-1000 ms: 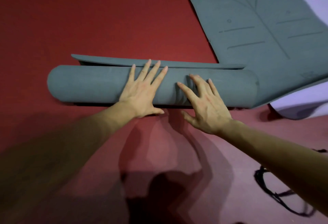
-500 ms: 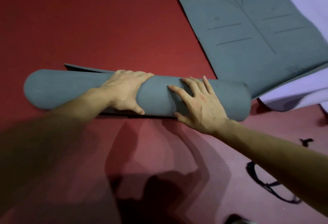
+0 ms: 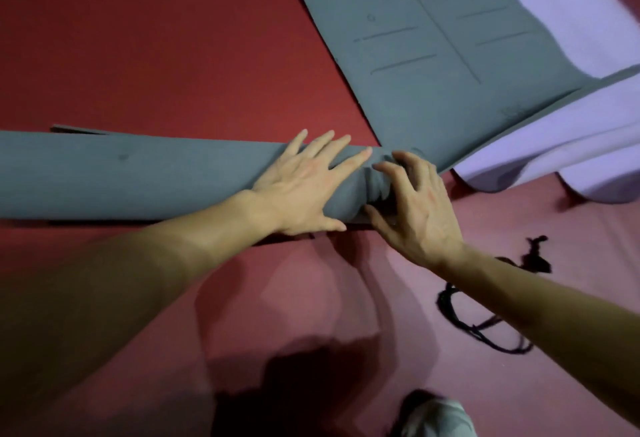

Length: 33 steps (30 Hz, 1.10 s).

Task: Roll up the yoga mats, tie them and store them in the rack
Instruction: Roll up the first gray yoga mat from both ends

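1. Your left hand [image 3: 301,187] is pressing the rolled grey mat [image 3: 138,176], fingers spread wide.
2. Your right hand [image 3: 415,208] is gripping its right end, fingers curled.
3. The mat is lying across the red floor [image 3: 173,55].

I can read no words, numbers or brand names anywhere in this view. The only markings I find are on the flat grey mat [image 3: 433,97] at the far right. They are thin pressed lines: a long centre stroke with short bars on either side, curved lines farther off, and a small circle to the left of the bars. Close to that mat's near right corner sits a small faint mark [image 3: 512,111], too blurred for me to make out.
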Each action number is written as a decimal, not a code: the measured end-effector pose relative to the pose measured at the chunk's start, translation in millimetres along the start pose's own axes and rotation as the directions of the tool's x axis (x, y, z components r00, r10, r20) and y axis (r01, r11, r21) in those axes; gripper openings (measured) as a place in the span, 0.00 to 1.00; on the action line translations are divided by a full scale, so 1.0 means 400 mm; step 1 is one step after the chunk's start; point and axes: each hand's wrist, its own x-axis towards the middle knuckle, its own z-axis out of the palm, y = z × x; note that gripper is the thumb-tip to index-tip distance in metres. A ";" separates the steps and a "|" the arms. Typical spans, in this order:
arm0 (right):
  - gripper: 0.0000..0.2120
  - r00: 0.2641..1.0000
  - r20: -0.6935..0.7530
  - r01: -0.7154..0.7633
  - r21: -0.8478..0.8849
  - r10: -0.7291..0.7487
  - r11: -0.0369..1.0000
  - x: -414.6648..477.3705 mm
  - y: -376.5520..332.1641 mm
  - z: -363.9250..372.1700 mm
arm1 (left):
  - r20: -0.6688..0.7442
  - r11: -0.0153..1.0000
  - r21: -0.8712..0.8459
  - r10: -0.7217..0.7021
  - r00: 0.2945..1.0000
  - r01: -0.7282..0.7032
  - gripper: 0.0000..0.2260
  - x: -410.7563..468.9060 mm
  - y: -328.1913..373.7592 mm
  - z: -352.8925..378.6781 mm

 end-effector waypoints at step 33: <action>0.15 0.520 0.518 -0.657 0.751 0.679 -0.070 -0.127 0.140 -0.172 | 0.323 0.980 -0.149 -0.080 0.943 0.134 0.67 0.178 0.064 -0.025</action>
